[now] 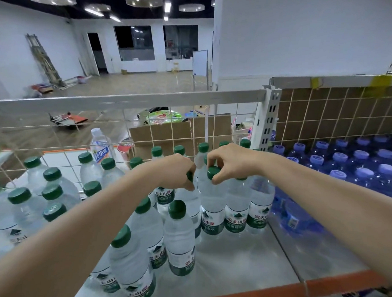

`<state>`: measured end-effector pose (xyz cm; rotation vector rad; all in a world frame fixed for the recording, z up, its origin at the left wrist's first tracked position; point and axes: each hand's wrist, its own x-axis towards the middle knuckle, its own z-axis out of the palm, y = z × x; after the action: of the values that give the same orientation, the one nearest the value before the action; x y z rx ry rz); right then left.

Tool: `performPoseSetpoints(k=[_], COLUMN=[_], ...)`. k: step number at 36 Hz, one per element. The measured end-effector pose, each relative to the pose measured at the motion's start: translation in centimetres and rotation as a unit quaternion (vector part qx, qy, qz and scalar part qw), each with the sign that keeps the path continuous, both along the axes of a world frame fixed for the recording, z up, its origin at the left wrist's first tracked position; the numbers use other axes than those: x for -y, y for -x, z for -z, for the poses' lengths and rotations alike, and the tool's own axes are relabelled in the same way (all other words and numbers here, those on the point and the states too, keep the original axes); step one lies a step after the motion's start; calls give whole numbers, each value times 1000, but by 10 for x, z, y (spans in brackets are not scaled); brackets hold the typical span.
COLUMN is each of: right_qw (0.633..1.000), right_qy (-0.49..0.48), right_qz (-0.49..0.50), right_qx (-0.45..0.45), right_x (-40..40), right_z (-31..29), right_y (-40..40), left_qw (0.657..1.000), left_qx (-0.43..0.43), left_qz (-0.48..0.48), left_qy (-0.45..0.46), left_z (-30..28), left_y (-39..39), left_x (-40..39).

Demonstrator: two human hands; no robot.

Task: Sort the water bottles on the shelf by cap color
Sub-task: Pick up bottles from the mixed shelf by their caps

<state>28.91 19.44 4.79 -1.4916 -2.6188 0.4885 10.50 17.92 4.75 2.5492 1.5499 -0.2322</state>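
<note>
Several clear water bottles with dark green caps (pixel 177 209) stand on the metal shelf (pixel 242 261). My left hand (pixel 178 170) grips the green cap of one bottle (pixel 188 201) in the middle of the group. Just to its right, my right hand (pixel 228 159) pinches the green cap (pixel 213 171) of a neighbouring bottle (pixel 212 206). Both bottles stand upright among the others. In the shelf bay to the right lie several blue bottles with pale blue caps (pixel 339 157). A single bottle with a white cap (pixel 99 145) stands behind the wire mesh.
A wire mesh back panel (pixel 214 118) and a grey rail (pixel 125 99) close the shelf's far side. A perforated upright post (pixel 268 119) divides the green-cap bay from the blue one. An orange beam (pixel 274 291) edges the front. Cardboard boxes (pixel 169 134) sit behind the mesh.
</note>
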Motion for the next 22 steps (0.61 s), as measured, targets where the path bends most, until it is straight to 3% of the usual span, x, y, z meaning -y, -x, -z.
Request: performPoseSetpoints(k=[8,22], right_qw=[999,997], right_qy=[34,61], right_qz=[-10,-20], right_qx=[-9,46], right_x=[-7,-6], right_z=[9,6], right_y=[2,6], left_qw=[999,999], left_qx=[20,11], left_qz=[-50,-39], left_qy=[3,9], left_z=[10,13], left_y=[0,-4], left_x=[-5,7])
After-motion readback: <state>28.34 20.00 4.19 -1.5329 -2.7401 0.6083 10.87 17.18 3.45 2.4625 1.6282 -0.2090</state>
